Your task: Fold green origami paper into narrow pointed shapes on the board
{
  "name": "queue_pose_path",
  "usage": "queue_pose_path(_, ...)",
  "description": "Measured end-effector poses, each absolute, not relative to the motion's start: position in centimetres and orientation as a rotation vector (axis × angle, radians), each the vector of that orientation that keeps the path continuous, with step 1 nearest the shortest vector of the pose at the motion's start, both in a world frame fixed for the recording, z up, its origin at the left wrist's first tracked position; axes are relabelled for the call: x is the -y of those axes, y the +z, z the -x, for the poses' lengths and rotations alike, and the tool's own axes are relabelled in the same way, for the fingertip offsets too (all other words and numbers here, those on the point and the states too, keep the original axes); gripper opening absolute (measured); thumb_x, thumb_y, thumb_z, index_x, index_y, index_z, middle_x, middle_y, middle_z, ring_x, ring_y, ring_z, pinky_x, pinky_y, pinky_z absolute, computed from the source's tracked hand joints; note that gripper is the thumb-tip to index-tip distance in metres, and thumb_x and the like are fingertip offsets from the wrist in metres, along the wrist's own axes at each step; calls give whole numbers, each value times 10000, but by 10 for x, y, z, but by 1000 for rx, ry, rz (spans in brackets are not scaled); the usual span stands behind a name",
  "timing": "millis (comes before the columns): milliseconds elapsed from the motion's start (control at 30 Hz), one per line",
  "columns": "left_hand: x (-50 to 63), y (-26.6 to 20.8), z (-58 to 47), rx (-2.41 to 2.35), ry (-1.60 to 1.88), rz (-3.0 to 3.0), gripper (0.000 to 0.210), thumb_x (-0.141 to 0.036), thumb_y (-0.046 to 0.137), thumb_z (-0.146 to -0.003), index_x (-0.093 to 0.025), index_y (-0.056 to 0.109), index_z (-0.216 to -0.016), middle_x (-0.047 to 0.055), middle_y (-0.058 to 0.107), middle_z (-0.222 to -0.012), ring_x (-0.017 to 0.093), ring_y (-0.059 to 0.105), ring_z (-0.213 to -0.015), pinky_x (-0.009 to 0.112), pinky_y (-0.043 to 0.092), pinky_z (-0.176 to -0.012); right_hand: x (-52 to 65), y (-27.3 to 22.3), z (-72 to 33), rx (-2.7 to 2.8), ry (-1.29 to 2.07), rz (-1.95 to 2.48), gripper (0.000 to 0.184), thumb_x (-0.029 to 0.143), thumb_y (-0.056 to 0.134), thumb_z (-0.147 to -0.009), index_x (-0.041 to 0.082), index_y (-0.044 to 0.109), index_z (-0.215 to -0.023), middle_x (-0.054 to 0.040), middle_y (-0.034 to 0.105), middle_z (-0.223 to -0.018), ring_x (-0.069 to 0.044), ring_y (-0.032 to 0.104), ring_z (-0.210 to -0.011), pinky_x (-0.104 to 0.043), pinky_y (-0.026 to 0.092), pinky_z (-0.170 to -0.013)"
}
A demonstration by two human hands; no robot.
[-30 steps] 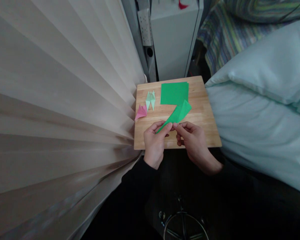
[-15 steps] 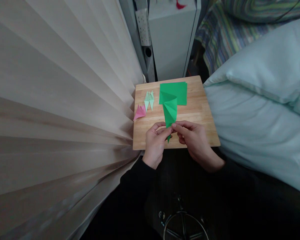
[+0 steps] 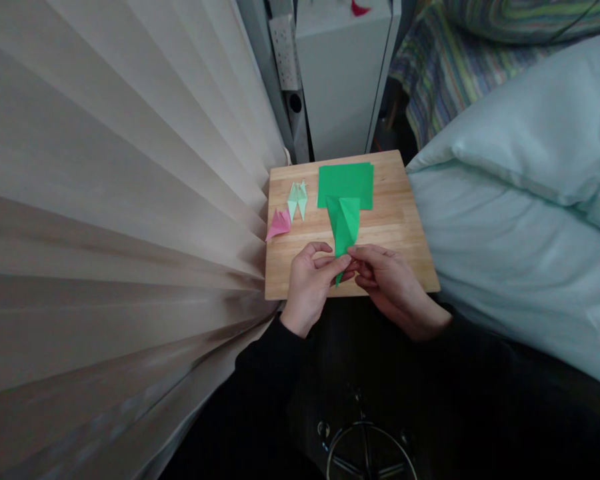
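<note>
A partly folded sheet of green origami paper (image 3: 346,223) is held over the front of a small wooden table (image 3: 390,233). Its narrow pointed end faces me and its wider creased part spreads away from me. My left hand (image 3: 313,280) pinches the narrow end between thumb and fingers. On the other edge, my right hand (image 3: 393,283) grips the same paper, its fingertips close to the left thumb. Behind it lies a stack of green paper (image 3: 345,180). To the left are pale green folded paper pieces (image 3: 297,200) and a pink folded paper piece (image 3: 279,223).
A pleated curtain (image 3: 130,167) hangs along the table's left side. Pale blue bedding (image 3: 520,173) borders the right side. A white cabinet (image 3: 337,87) stands behind the table. Below lies a chair's wheeled base (image 3: 365,447).
The green paper's wide part has shifted slightly right and shows a different face, with a flap standing differently. My right fingers have moved a little along its edge.
</note>
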State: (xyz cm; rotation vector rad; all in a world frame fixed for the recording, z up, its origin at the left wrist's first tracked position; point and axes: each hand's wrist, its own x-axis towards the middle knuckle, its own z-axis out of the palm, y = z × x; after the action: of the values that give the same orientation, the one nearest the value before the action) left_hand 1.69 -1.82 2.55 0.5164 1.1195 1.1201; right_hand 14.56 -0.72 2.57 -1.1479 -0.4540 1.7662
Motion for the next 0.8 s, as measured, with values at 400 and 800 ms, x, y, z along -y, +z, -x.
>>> queue_pose_path(400, 21, 26, -21, -1128, 1137, -568, 549, -300, 947, -631, -202, 491, -919, 14, 761, -669, 187, 756, -610, 333, 636, -719, 14, 21, -136, 464, 1628, 1143, 328, 342, 816, -694, 203, 544, -573, 91, 398, -487, -35, 265, -408, -219, 182, -393)
queue_pose_path(800, 21, 21, -20, -1168, 1171, -509, 473, -233, 919, -653, -168, 551, -943, 17, 761, -702, 198, 769, -665, 379, 643, -796, 16, 22, -133, 441, 1610, 1194, 161, 293, 786, -662, 180, 676, -694, 84, 431, -477, -47, 286, -424, -215, 163, -404)
